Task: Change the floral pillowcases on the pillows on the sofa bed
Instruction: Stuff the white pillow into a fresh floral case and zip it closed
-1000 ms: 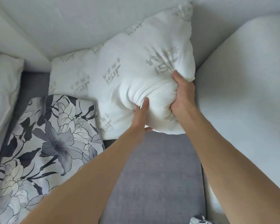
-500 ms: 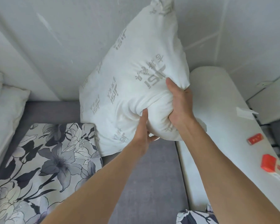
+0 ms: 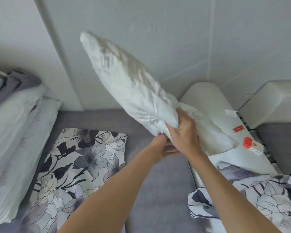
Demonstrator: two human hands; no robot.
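A bare white pillow [image 3: 131,84] with grey printing is in the air, tilted, its far corner pointing up and to the left. My right hand [image 3: 185,132] grips its near edge. My left hand [image 3: 165,147] sits just below, partly hidden under the right hand, touching the pillow's lower corner. A pillow in a floral pillowcase [image 3: 77,165] lies flat on the grey sofa bed [image 3: 158,190] to the left of my arms. A loose floral pillowcase [image 3: 259,195] lies crumpled at the lower right.
White bedding [image 3: 15,140] and folded grey fabric [image 3: 15,81] are stacked at the left. A white armrest [image 3: 208,101] at the right carries two small red boxes [image 3: 247,142]. A pale wall [image 3: 158,31] stands behind.
The white pillow has been lifted off the sofa and swung, so it now tilts edge-on up to the left. My view has risen and the loose floral pillowcase at the right has come into sight.
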